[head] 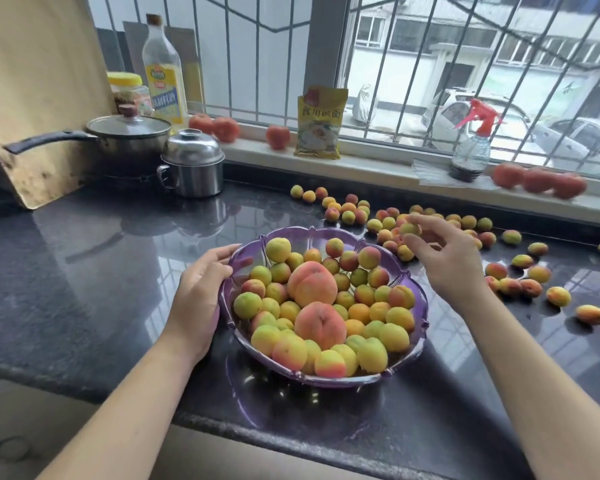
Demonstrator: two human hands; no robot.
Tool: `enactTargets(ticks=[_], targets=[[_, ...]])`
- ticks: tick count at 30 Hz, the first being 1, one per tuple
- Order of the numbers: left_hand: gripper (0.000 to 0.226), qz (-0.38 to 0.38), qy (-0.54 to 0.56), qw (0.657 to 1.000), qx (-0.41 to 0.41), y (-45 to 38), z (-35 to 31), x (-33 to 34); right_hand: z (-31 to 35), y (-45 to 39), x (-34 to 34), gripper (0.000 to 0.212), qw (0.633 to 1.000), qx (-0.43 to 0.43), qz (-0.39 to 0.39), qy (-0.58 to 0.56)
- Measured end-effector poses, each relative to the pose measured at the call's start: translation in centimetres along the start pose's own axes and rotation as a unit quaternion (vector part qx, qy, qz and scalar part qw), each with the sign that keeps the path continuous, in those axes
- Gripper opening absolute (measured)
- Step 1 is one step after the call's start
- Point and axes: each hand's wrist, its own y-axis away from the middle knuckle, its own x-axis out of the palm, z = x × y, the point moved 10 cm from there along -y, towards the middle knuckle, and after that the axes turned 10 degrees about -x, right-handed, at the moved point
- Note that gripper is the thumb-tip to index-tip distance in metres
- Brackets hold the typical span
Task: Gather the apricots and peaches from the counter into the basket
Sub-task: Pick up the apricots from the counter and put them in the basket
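Purple translucent plastic basket (417, 299) sits mid-worktop, scalloped rim, already heaped with small yellow-green and red-blushed apricots plus two bigger peaches (313, 284) in the centre. Left hand (201, 289) grips the basket's left rim, fingers curled over the edge, steadying it. Right hand (444, 258) hovers just past the basket's far-right rim, thumb and fingertips pinching one apricot (409, 229), lifted clear of the dark glossy stone worktop (101, 271). Key relation: the held apricot lies up and to the right of the basket opening, so the drop needs a short move left and toward the person; right hand is the nearer one for that, left stays on the rim. Loose apricots (520, 261) remain scattered to the right of the basket and back toward the window sill (378, 157), in a band running from behind the basket out to the right edge of view, all on the right hand's side. No loose peaches seen on the worktop; red round fruit on the sill is blurred, type unclear. Task looks well past halfway but plenty left. Heap is high, so a dropped fruit could roll off. Background: lidded saucepan (129, 133), steel lidded pot (193, 164), oil bottle (161, 74), spray bottle (471, 147).
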Motion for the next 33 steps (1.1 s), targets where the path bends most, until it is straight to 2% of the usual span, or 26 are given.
enactTargets(ticks=[4, 8, 11, 17, 25, 27, 29, 31, 33], targets=[[0.043, 0.002, -0.007, 1.0, -0.004, 0.0, 0.0, 0.0, 8.8, -2.8, 5.0, 0.036, 0.982, -0.122, 0.142, 0.038], [0.044, -0.003, 0.0, 1.0, -0.017, 0.0, 0.3, -0.1, 12.6, -3.3, 12.4, 0.025, 0.928, -0.222, 0.259, 0.151], [0.044, -0.001, -0.004, 1.0, -0.025, -0.1, 0.4, -0.2, 12.7, -3.2, 15.2, 0.025, 0.905, -0.239, 0.286, 0.203], [0.043, 0.004, -0.01, 1.0, -0.022, -0.2, 0.4, -0.1, 12.0, -2.8, 16.0, 0.031, 0.878, -0.241, 0.328, 0.252], [0.044, 0.004, -0.007, 1.0, -0.025, -0.1, 0.4, -0.1, 11.9, -3.3, 14.6, 0.026, 0.894, -0.244, 0.296, 0.232], [0.045, 0.004, -0.003, 1.0, -0.03, -0.2, 0.6, -0.2, 11.2, -4.5, 11.6, 0.021, 0.931, -0.217, 0.231, 0.183], [0.046, 0.0, 0.001, 0.999, -0.034, -0.2, 0.9, -0.4, 8.4, -5.6, 7.1, 0.018, 0.969, -0.156, 0.133, 0.137], [0.046, -0.002, 0.002, 0.999, -0.034, -0.3, 0.9, -0.4, 4.0, -5.1, 3.2, 0.02, 0.987, -0.079, 0.057, 0.129], [0.047, -0.004, 0.003, 1.0, -0.027, -0.3, 0.8, -0.3, -1.1, -3.1, 1.0, 0.021, 0.99, -0.002, 0.015, 0.143]])
